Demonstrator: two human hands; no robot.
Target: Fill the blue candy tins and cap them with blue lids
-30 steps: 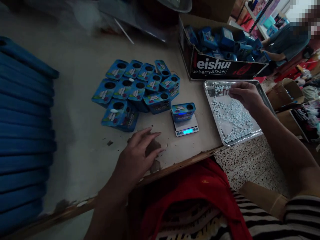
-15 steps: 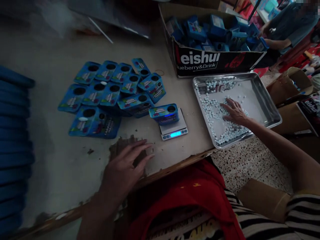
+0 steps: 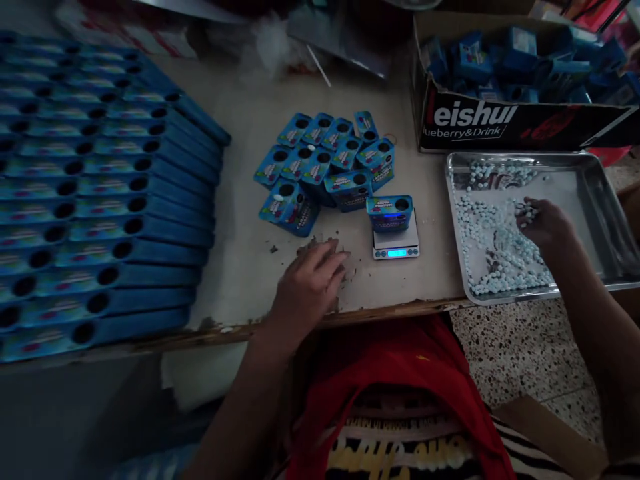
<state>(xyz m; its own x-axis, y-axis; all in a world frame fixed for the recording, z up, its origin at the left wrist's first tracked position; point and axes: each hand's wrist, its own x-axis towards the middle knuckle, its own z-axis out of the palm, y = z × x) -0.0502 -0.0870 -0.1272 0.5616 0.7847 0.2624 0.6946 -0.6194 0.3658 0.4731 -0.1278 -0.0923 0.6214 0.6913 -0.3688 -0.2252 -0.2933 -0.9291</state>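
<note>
A small clutch of white pellets [image 3: 527, 212] is held in the right hand [image 3: 550, 230], its fingers drawn narrowly together over a shallow metal tray [image 3: 600, 200]. More pellets are spread across the tray's left part; whether they are touched by the hand cannot be told. The left hand [image 3: 313, 277] is held low at the front of a worn table [image 3: 233, 267], its fingers loosely parted, with the chipped surface beneath.

Between the 2 hands, a compact digital scale [image 3: 409, 239] is placed, its display lit blue, the digits too blurred to be read. On its plate 1 blue box [image 3: 391, 220] is stood upright, with a dark round opening in the top.

Just behind the left hand, similar boxes are gathered in a loose cluster [image 3: 317, 170]; small white pieces [image 3: 311, 148] are seen on 2 of them. At the far left, more blue boxes are lined up in tight rows [image 3: 105, 200]. Behind the tray, a black-sided carton [image 3: 480, 127] is filled with jumbled blue boxes [image 3: 523, 57]. A red apron [image 3: 375, 353] is worn over striped clothing.
</note>
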